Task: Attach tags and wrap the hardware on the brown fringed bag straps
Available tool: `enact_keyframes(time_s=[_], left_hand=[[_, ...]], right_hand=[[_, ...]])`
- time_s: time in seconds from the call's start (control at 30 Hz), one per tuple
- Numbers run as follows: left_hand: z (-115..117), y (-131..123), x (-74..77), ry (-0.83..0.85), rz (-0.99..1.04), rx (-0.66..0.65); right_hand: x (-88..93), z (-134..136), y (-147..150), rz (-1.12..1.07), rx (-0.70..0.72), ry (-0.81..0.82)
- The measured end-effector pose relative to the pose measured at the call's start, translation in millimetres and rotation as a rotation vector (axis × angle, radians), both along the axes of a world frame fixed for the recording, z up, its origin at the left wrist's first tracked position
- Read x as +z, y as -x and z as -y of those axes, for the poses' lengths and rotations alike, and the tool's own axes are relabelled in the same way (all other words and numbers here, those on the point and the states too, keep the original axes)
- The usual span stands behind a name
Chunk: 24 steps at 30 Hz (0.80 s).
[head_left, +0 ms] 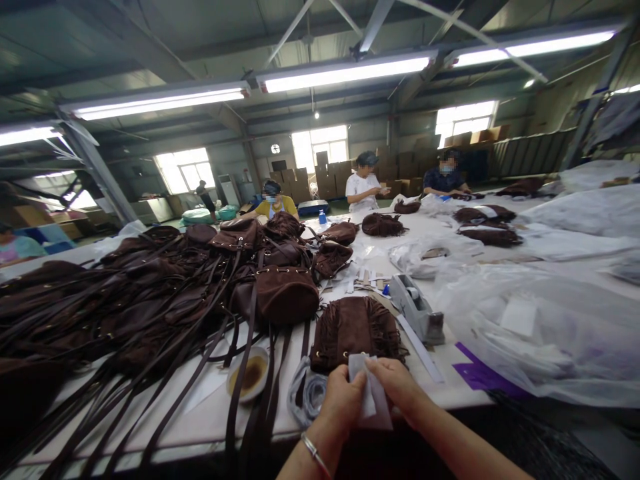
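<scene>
My left hand and my right hand meet at the table's near edge, both pinched on a small white piece of paper or tissue. A silver bracelet circles my left wrist. Just beyond the hands lies a brown suede fringed bag flat on the white table. A roll of clear tape sits left of my left hand.
A big heap of brown bags with long straps covers the table's left. A small dish of amber liquid, a grey tape dispenser and clear plastic bags lie nearby. Three people work at the far end.
</scene>
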<state>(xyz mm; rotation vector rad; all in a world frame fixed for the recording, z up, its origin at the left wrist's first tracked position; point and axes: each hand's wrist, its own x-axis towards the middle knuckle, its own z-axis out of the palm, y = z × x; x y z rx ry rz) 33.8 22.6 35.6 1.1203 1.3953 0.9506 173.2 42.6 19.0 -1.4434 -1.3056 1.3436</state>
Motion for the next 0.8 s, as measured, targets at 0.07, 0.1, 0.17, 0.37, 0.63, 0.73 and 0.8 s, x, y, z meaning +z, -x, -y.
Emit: enact_keyframes(time_s=[0.07, 0.1, 0.17, 0.37, 0.63, 0.73, 0.8], left_hand=[[0.4, 1.7, 1.2, 0.01, 0.023, -0.015], [0.7, 2.5, 2.1, 0.014, 0.026, -0.021], [1.6, 4.3, 3.9, 0.015, -0.007, -0.025], [6.3, 7.3, 6.4, -0.115, -0.41, -0.02], [20.7, 5.7, -3.3, -0.244, -0.424, -0.082], [24.4, 5.6, -8.2, -0.278, -0.376, -0.067], [25.6, 5.0, -12.0, -0.305, -0.361, -0.061]], right_hand=[[1.4, -4.1, 3.3, 0.115, -0.022, 0.002], [2.4, -5.5, 5.2, 0.157, -0.028, 0.006], [4.8, -7.1, 8.8, 0.205, -0.028, 0.012], [14.6, -6.0, 12.7, 0.428, -0.031, -0.1], [10.6, -6.1, 17.5, 0.497, -0.065, -0.123], [11.7, -4.9, 22.8, 0.357, -0.07, 0.007], [15.2, -4.7, 26.4, 0.25, -0.075, 0.094]])
